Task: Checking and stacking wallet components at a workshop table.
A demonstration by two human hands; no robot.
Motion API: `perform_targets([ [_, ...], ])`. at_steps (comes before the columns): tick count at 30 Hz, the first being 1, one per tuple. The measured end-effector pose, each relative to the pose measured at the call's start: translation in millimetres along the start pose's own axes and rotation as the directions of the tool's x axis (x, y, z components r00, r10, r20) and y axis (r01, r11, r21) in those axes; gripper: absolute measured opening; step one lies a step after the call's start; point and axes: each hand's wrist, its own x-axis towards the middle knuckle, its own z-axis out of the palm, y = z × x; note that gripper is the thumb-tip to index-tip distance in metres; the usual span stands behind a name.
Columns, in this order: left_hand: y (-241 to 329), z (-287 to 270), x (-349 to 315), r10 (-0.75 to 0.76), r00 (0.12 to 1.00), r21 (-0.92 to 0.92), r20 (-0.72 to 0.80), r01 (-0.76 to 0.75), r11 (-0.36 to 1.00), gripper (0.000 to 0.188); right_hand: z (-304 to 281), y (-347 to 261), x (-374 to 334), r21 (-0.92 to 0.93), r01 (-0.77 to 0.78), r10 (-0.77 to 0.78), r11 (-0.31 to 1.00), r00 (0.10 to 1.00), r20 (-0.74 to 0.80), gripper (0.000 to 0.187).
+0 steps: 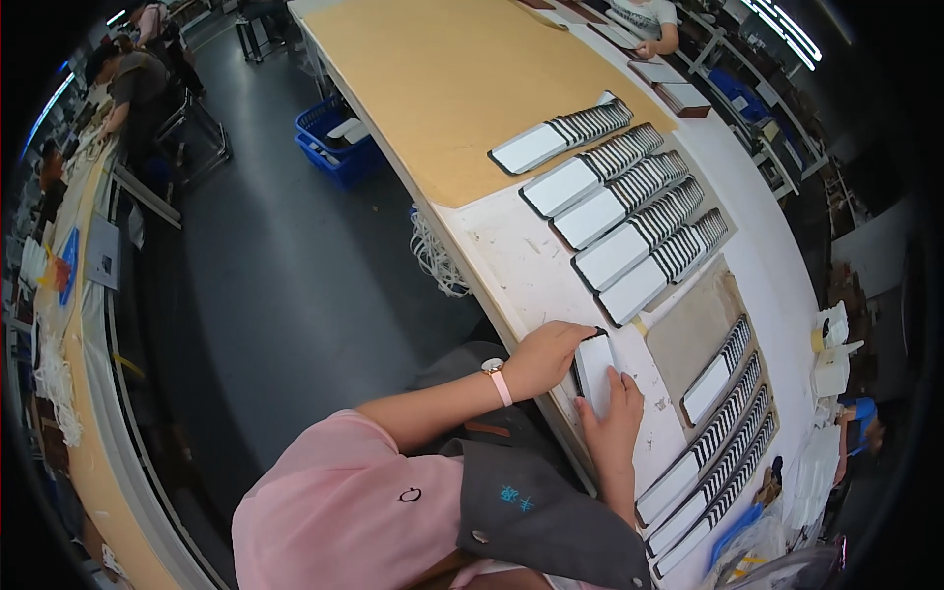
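Note:
Close to the table's near edge, a flat white rectangular piece with dark edges [596,366] is held between both hands. My left hand [547,358] grips its far end, fingers closed at the dark corner. My right hand [612,421] pinches the nearer end, thumb and fingers on opposite sides. Beyond the hands lie several fanned rows of similar white pieces with black edges [619,241]. To the right, more rows of such pieces [713,442] overlap on the tabletop. What the piece is made of cannot be told.
Brown sheet material [472,79] covers the table's far part. A blue basket [339,143] stands on the floor to the left, near white cord [433,254] hanging by the table edge. White bottles [833,349] and plastic bags stand at the right. Other people sit at nearby tables.

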Motion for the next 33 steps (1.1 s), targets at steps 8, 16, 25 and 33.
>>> perform_targets([
  [8,-7,3,0,0.032,0.999,-0.019,0.007,-0.032,0.999,0.038,10,2,-4,0.005,-0.019,0.019,1.0,0.991,-0.133,0.066],
  [16,-5,1,-1,0.027,1.0,-0.032,0.007,-0.027,0.999,0.03,4,5,-5,0.068,0.016,-0.006,0.998,0.99,-0.141,0.067],
  [25,-8,-3,1,0.071,0.997,-0.046,0.02,-0.07,0.997,0.028,0,-6,-2,0.078,-0.017,0.026,0.997,0.993,-0.119,0.073],
  [33,-5,-9,5,0.056,0.996,-0.063,0.065,-0.052,0.997,0.028,2,-2,-5,0.111,0.005,0.015,0.994,0.983,-0.181,0.07],
])
